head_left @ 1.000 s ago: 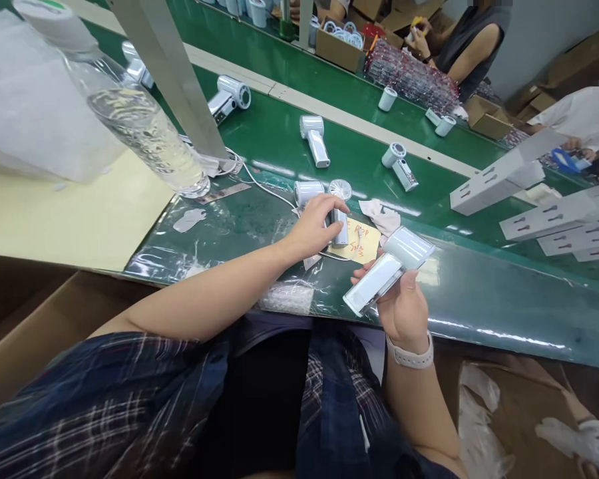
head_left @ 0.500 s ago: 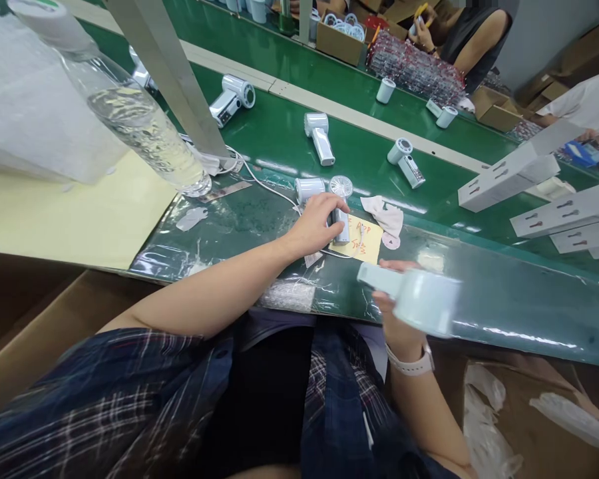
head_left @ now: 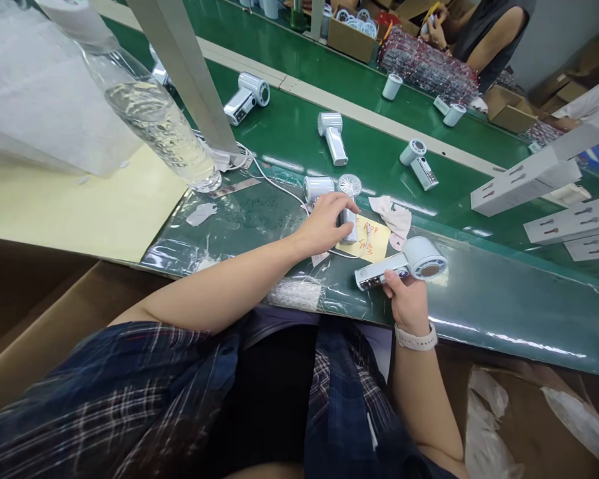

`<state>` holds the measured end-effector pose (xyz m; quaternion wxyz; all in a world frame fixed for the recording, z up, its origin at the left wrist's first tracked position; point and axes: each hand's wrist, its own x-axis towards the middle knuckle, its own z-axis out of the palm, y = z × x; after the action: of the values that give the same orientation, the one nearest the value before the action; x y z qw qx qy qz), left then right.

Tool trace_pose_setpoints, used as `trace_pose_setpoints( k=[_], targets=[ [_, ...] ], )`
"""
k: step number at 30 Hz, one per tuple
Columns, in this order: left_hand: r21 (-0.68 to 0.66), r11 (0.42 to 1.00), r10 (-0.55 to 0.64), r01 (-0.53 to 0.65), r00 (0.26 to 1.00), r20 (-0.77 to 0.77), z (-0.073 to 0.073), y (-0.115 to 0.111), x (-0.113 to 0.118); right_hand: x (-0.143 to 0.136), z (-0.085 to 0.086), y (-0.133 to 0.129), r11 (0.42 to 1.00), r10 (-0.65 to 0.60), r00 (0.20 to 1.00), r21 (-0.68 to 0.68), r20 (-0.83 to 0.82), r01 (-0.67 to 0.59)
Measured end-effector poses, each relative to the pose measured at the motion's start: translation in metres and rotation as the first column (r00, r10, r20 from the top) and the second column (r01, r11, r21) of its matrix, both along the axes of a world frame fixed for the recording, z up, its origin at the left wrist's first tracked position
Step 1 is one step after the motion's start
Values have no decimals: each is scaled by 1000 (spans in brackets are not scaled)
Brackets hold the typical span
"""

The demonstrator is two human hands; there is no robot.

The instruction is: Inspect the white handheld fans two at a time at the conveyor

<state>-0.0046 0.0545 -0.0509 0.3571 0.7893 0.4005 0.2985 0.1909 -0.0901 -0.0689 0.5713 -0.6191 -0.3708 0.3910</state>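
Note:
My right hand (head_left: 409, 299) grips a light-blue handheld fan (head_left: 422, 258) near where its handle meets the round head; the handle points left. My left hand (head_left: 324, 223) rests over the bench, thumb and fingers curved around the handle of another fan (head_left: 349, 186) with a clear round front. Just behind my left hand another fan's round head (head_left: 318, 188) lies on the bench. A yellow note (head_left: 377, 243) with red writing lies between my hands, and a white cable runs across it. A white cloth (head_left: 392, 214) sits behind the note.
Several fans, such as one (head_left: 333, 136), lie on the green belt (head_left: 289, 120). A water bottle (head_left: 154, 120) and metal post (head_left: 184, 66) stand at left. White boxes (head_left: 524, 176) are at right. Across the belt, a person's arm (head_left: 499, 40) shows near a carton (head_left: 352, 36).
The fan in my right hand has turned, so its round face and the dark panel on its handle now show. My left hand stays at the same fan; the whole view has shifted slightly.

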Motion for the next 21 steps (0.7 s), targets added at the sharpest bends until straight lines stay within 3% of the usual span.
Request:
trace_pose_setpoints(
  k=[4, 9, 12, 14, 16, 18, 20, 21],
  targets=[
    [-1, 1000, -5, 5, 1000, 4, 1, -2, 0, -1, -3, 0, 997, 28, 998, -71, -62, -33],
    [4, 1000, -14, 14, 1000, -5, 2, -2, -1, -3, -7, 2, 998, 23, 998, -54, -65, -27],
    [15, 999, -28, 28, 998, -49, 2, -2, -1, 5, -2, 2, 997, 21, 999, -78, 27, -19],
    [64, 996, -51, 58, 992, -114, 1, -2, 0, 19, 11, 2, 992, -1, 977, -122, 211, 27],
    [137, 985, -76, 103, 978, -193, -1, -3, 1, 38, 30, 2, 967, 24, 872, -233, 490, 104],
    [185, 971, -102, 152, 961, -256, -4, -3, 3, 61, 48, 2, 906, 140, 678, -369, 722, 206],
    [193, 960, -141, 202, 948, -286, -6, -4, 4, 87, 61, 1, 854, 239, 517, -431, 822, 291],
    [190, 956, -164, 224, 943, -290, -8, -4, 4, 102, 64, 0, 839, 264, 474, -442, 840, 316]
  ],
)
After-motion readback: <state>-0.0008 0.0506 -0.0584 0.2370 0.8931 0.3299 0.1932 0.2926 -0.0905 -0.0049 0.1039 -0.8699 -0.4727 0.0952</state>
